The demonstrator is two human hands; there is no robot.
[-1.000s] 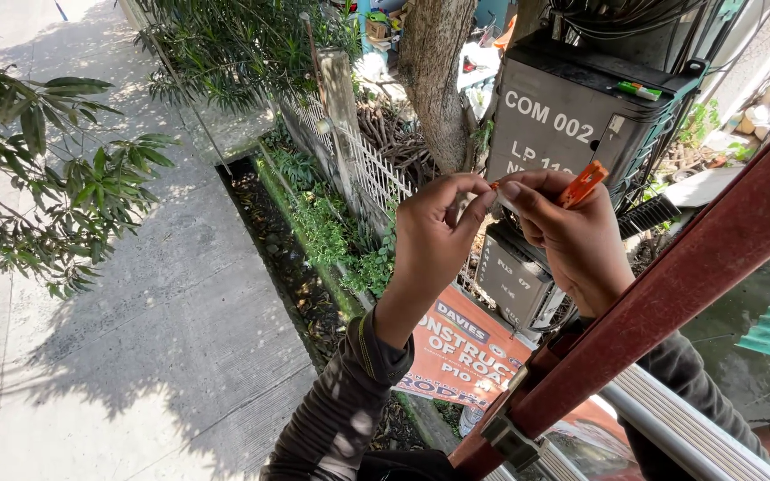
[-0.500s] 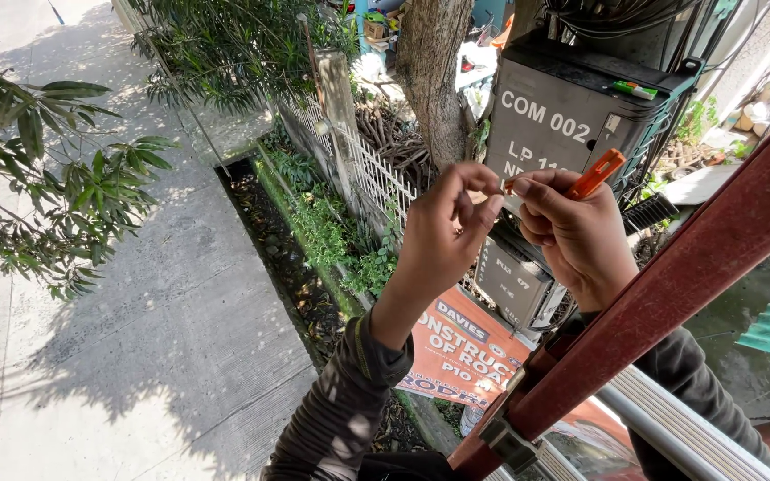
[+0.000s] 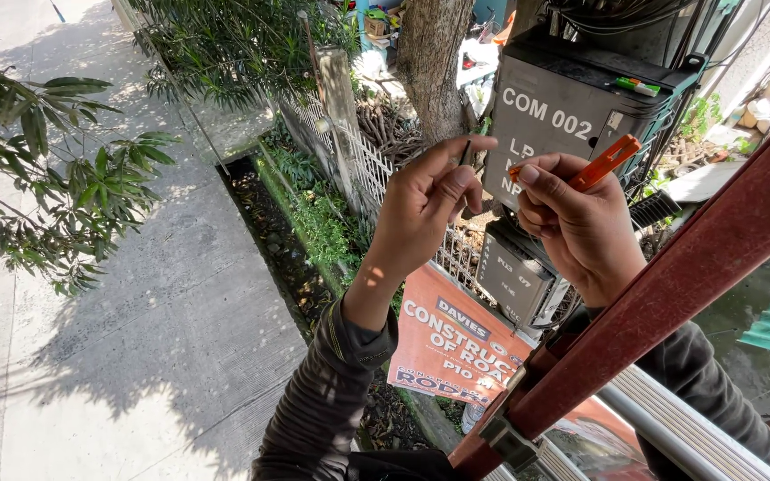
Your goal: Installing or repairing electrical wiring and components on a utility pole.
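From up here I see a pale concrete road far below, in strong sun with leaf shadows on it; a dark drainage ditch runs beside it, next to a white metal fence; a tree trunk stands behind; a grey utility box hangs near; a red ladder rail crosses the right side; an orange banner is below.

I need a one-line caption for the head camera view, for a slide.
High on a ladder, left hand pinches a thin dark cable while right hand holds an orange tool before a grey junction box.
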